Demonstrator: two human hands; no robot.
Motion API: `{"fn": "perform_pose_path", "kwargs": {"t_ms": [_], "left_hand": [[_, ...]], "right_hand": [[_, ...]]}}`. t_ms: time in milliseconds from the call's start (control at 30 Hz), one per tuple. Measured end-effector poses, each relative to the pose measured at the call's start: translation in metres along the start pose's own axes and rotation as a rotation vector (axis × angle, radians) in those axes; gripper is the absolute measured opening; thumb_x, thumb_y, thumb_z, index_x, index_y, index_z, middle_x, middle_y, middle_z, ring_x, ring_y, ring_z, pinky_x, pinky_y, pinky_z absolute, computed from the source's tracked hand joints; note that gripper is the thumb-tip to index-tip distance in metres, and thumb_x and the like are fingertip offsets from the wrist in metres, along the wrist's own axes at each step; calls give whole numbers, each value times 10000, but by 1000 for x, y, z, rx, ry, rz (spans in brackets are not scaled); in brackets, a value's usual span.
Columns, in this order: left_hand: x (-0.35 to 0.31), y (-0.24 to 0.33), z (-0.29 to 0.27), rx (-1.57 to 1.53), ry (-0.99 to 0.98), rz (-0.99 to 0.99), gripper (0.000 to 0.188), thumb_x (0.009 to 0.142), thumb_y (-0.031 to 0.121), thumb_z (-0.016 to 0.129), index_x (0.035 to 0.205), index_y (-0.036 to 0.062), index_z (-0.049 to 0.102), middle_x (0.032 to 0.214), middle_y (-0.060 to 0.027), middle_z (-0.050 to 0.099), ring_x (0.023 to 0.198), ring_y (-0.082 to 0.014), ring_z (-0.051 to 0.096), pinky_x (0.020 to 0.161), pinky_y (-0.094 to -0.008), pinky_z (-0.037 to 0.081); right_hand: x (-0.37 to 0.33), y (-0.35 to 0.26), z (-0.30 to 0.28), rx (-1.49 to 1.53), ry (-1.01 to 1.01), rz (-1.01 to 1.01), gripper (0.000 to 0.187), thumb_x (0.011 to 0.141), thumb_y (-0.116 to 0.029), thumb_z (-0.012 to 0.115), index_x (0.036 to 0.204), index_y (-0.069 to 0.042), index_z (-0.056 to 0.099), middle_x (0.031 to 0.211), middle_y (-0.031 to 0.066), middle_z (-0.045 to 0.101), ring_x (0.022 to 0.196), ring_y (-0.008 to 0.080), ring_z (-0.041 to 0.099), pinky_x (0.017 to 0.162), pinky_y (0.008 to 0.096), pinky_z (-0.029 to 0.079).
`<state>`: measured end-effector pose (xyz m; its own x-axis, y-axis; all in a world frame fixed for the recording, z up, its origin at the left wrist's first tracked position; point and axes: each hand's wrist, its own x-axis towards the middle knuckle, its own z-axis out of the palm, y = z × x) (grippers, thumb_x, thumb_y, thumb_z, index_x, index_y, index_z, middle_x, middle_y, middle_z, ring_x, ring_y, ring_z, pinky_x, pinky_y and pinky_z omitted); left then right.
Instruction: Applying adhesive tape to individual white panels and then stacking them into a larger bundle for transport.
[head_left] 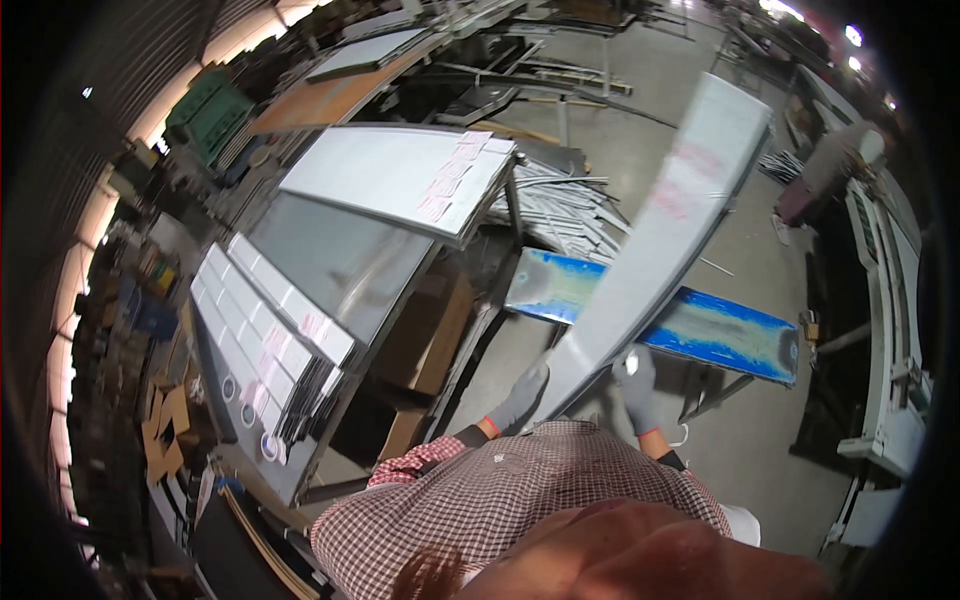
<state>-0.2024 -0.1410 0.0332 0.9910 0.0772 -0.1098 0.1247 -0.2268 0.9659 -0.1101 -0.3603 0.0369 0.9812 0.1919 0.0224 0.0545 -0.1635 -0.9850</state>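
a long white panel with faded pinkish print on its face slants from the front of the person's checked shirt up to the right, its far end high above the picture's middle. the left hand, gloved in grey with a red cuff, grasps the panel's left edge close to the body. the right hand, gloved the same way, is curled just beside the opposite edge, with a small white patch showing near the thumb; whether it grips the panel cannot be told. the panel crosses over a narrow blue worktop with worn paint, and whether the 2 touch is unclear.

to the left stands a grey worktop. on it lie a wide white panel with reddish-pink marks near its right end, stacked narrow white panels and 3 tape rolls in a row by the near edge. cardboard boxes sit beneath. a pile of pale strips lies beyond the blue worktop. far to the right, a co-worker in dark reddish trousers stands on the grey floor
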Motion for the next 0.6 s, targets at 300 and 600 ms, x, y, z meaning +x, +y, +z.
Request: {"fn": "perform_pose_path", "kwargs": {"t_ms": [300, 600], "left_hand": [[-26, -56, -16, -246, 143, -308, 693, 933, 613, 265, 1309, 54, 429, 1148, -54, 530, 915, -125, 484, 774, -270, 411], [-11, 28, 13, 33, 480, 0, 636, 863, 265, 621, 1386, 35, 342, 1350, -127, 446, 1195, -217, 459, 1022, -325, 338]], "right_hand": [[36, 63, 64, -158, -657, 203, 594, 629, -89, 667, 1164, 25, 434, 1089, 212, 562, 1053, 360, 540, 908, 383, 424], [46, -31, 33, -227, -965, -345, 1037, 598, -240, 803, 1418, 3, 217, 1327, 246, 425, 1239, 353, 419, 1011, 415, 355]]}}
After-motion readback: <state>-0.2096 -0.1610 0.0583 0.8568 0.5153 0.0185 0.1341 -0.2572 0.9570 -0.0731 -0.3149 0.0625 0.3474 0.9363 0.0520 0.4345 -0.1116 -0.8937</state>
